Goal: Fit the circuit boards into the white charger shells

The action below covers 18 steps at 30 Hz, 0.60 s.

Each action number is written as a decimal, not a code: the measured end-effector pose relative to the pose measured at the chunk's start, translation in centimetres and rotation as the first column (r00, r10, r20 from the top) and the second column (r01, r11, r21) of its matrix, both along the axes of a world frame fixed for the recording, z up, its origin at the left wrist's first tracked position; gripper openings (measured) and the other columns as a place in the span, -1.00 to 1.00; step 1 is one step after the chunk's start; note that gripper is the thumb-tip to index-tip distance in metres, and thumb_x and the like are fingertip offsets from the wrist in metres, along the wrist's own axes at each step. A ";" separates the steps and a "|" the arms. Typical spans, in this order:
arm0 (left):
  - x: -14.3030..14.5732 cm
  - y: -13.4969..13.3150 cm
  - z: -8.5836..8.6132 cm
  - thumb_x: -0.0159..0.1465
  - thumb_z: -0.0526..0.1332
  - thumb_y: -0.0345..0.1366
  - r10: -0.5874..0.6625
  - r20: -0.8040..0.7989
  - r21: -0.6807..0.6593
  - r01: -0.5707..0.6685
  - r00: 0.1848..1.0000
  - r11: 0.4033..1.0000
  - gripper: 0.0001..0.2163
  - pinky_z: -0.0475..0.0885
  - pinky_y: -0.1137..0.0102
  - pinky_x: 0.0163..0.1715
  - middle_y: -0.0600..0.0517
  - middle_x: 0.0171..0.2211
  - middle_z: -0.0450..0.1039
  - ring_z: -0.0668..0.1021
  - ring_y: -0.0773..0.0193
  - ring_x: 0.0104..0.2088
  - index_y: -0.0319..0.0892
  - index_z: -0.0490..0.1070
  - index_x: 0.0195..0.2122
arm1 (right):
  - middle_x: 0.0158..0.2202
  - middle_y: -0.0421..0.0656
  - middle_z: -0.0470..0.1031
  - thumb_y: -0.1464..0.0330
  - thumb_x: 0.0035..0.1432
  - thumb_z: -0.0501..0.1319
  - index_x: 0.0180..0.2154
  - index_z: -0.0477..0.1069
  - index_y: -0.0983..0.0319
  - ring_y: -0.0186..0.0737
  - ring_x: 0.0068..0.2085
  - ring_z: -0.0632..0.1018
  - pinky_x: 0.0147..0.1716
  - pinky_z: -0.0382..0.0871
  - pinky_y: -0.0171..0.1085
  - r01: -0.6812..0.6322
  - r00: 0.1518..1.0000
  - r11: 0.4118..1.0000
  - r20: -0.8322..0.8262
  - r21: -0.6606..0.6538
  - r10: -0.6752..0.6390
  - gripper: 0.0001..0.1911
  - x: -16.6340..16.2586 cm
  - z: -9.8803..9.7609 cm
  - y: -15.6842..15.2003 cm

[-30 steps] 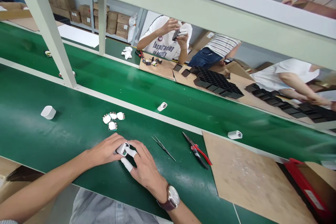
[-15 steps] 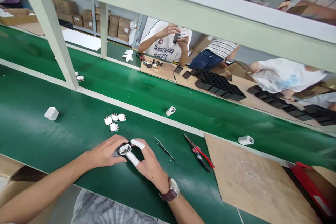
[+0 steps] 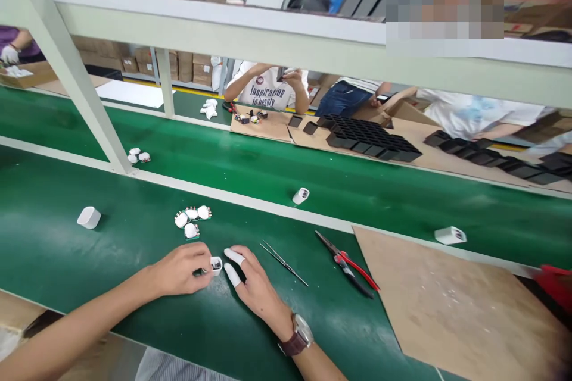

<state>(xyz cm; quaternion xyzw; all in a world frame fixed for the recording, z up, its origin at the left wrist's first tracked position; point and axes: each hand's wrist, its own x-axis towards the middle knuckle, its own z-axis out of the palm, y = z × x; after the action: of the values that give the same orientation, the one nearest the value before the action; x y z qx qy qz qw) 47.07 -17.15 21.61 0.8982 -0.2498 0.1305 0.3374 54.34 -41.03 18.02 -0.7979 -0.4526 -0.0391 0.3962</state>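
Observation:
My left hand (image 3: 185, 268) is closed on a small white plastic housing (image 3: 217, 264), held by its left side low over the green bench. The housing's open end faces up, and dark parts and metal show inside. Just right of it my right hand (image 3: 259, 289) is open, with white finger cots on thumb and forefinger and a gap between them. Its fingertips stand apart from the housing. Several small circuit boards with white blobs (image 3: 191, 230) lie beyond my left hand. Metal tweezers (image 3: 285, 263) and red-and-black long-nose pliers (image 3: 346, 264) lie right of my right hand.
Another white housing (image 3: 89, 217) stands at the left. Two more, a nearer one (image 3: 450, 235) and a farther one (image 3: 301, 195), lie on the green belt (image 3: 250, 161). A brown board (image 3: 442, 297) covers the right side. A pale frame post (image 3: 84, 65) rises at left; co-workers sit opposite.
My right hand has come off the housing and is now apart from it; my left hand keeps hold. The view has tilted up, and the housings on the belt appear farther right.

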 end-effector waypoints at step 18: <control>18.7 20.4 -0.6 0.42 0.18 0.04 0.800 0.038 0.263 -0.778 0.599 0.571 -0.49 0.30 -0.05 0.24 -0.33 0.25 0.37 0.34 -0.29 0.30 -0.20 0.42 0.25 | 0.03 -0.02 0.56 0.38 0.41 0.17 0.20 0.40 0.07 -0.04 -0.04 0.65 -0.12 0.67 -0.12 0.049 0.977 0.998 0.207 -0.035 -0.041 -0.64 1.4 -3.2 -0.1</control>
<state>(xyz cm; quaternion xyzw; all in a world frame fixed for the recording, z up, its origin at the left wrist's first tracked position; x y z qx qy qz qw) 65.73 3.28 21.02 0.9547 0.1768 0.1961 0.1370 55.75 -41.09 14.79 -0.8072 -0.4738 -0.1217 0.3303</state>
